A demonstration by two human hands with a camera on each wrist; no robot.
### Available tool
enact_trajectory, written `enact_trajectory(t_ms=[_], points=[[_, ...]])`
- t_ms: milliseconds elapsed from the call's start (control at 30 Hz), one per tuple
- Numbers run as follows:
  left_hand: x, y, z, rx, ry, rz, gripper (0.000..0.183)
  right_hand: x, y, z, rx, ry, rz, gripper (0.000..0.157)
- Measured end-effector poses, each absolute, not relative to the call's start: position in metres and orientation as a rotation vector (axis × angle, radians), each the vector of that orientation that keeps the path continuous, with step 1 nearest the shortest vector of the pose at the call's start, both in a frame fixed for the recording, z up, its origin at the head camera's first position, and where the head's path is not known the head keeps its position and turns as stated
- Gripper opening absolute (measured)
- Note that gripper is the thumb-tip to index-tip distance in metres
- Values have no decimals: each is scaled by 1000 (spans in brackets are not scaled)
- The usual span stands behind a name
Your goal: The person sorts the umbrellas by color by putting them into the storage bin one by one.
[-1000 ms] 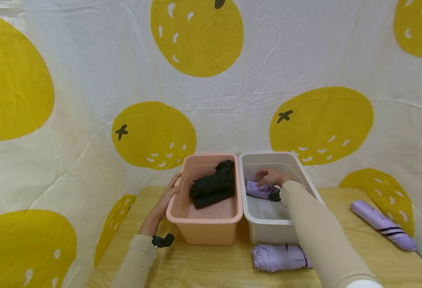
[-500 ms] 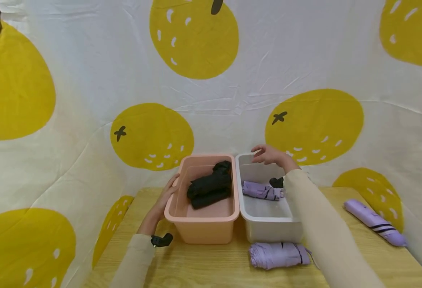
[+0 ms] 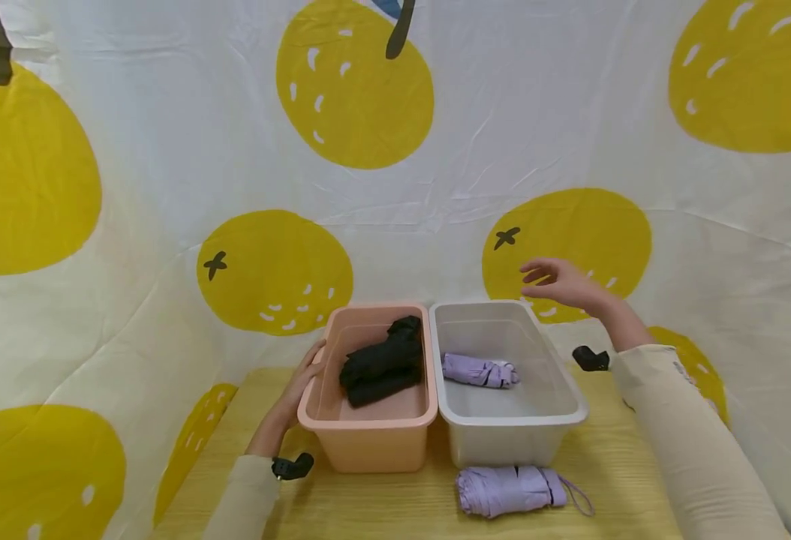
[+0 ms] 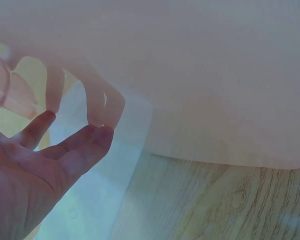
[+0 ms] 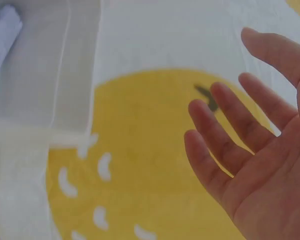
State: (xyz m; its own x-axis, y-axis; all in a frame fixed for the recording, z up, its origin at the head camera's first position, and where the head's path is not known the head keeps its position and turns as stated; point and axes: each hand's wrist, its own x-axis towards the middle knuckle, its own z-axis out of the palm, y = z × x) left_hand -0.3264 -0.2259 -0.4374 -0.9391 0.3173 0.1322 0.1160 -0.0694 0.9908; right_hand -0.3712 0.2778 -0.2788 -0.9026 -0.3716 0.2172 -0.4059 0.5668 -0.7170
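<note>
My left hand [image 3: 294, 394] rests against the left side of a pink bin [image 3: 375, 450]; in the left wrist view, its fingertips meet the glossy bin wall [image 4: 215, 90]. Dark folded umbrellas [image 3: 382, 367] lie inside this bin. My right hand [image 3: 564, 285] hovers in the air beyond the back right corner of a light grey bin [image 3: 503, 446], fingers spread and loosely bent, holding nothing. One lilac folded umbrella [image 3: 479, 371] lies on the grey bin's floor. Another lilac folded umbrella [image 3: 510, 491] with a wrist cord lies on the table in front of that bin.
Both bins stand side by side on a wooden table [image 3: 368, 510]. A white cloth [image 3: 436, 112] printed with yellow fruit hangs behind and at the sides. My right sleeve [image 3: 693, 442] covers the table's right part, where a third lilac umbrella is hidden.
My right hand has let go of the lilac umbrella in the grey bin, risen out and moved right. The left hand has stayed at the pink bin. The view has shifted slightly.
</note>
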Motion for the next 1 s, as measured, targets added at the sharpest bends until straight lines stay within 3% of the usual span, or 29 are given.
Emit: enact_trajectory(t_ms=[167, 333, 533, 800, 1000], points=[[-328, -224, -435, 523, 2005, 2154, 50, -351, 330, -288, 513, -2777, 1155, 57], [-325, -227, -435, 449, 2042, 2166, 48, -337, 374, -320, 405, -2796, 1115, 58], [-332, -219, -436, 568, 1967, 2136, 49, -319, 427, -358, 260, -2825, 1072, 58], [-326, -236, -431, 450, 2052, 2211, 50, -347, 443, -400, 231, -2832, 1071, 59], [-317, -246, -435, 396, 2064, 2185, 51, -338, 450, -446, 186, -2851, 903, 71]])
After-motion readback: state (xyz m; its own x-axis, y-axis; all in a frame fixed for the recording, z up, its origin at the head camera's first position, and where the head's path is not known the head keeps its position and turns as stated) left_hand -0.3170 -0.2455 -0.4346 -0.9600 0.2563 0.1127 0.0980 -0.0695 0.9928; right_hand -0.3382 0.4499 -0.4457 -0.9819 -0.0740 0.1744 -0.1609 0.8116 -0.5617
